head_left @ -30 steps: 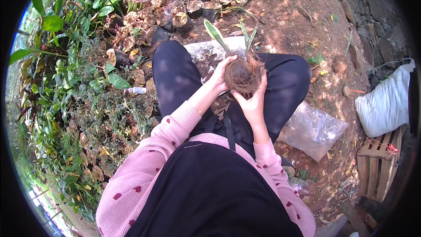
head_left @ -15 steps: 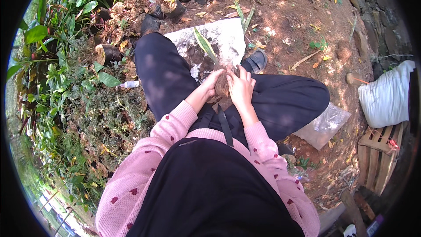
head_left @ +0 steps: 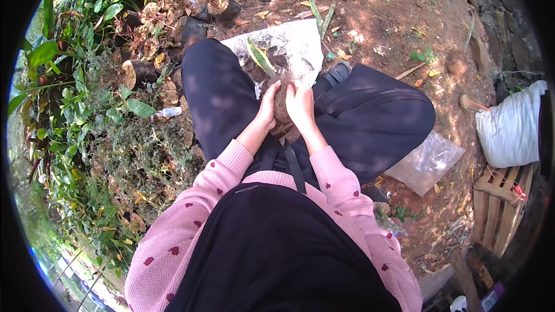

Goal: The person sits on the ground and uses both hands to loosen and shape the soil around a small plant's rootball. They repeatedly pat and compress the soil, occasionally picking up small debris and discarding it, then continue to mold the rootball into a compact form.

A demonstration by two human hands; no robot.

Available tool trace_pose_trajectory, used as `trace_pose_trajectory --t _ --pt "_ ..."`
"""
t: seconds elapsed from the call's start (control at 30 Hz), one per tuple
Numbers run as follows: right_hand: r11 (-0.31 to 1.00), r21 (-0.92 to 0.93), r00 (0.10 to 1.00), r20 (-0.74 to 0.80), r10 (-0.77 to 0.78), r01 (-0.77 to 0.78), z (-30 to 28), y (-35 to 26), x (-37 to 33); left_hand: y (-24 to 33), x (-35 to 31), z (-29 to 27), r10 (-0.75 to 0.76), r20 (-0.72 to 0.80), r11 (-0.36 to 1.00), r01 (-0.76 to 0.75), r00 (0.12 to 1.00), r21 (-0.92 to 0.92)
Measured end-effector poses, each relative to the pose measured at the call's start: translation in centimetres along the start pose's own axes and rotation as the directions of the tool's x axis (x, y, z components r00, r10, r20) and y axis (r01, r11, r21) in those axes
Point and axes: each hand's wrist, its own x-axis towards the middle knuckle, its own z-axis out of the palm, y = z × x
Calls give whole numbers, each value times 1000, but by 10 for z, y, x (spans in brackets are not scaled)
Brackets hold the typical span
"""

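So we've got the ball [head_left: 281,107] between our left hand [head_left: 266,107] and right hand [head_left: 301,105], fingers [head_left: 293,93] wrapped round its sides, down between our legs [head_left: 215,95], leaf [head_left: 260,58] poking up over the sheet [head_left: 311,41].

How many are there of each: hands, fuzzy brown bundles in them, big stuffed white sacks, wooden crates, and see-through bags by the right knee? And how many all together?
Hands: 2, left hand and right hand
Fibre bundle: 1
Stuffed white sack: 1
Slatted wooden crate: 1
Clear plastic bag: 1
Total: 6
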Motion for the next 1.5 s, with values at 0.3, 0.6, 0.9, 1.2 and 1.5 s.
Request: trace_pose_trajectory --t 0.3,0.6,0.9,1.2,1.5 --pt "953 301 992 -98 75 -43 41 -2 19 35 -5 -8 198 -31 944 -182 980 275" --pt "845 469 966 137 219 -258 46 25 31 30 9 -24 125 -97 987 -114 987 111" --pt "559 766 935 154 320 -318 3 21 14 52 9 -21 53 137 897 13 989 -442" --pt "428 861 935 135 327 -274 22 9 23 40 11 -5 -131 76 962 108 988 252" --pt "587 780 958 52 283 -216 28 34 28 28 14 2 371 308 639 -482 876 599"
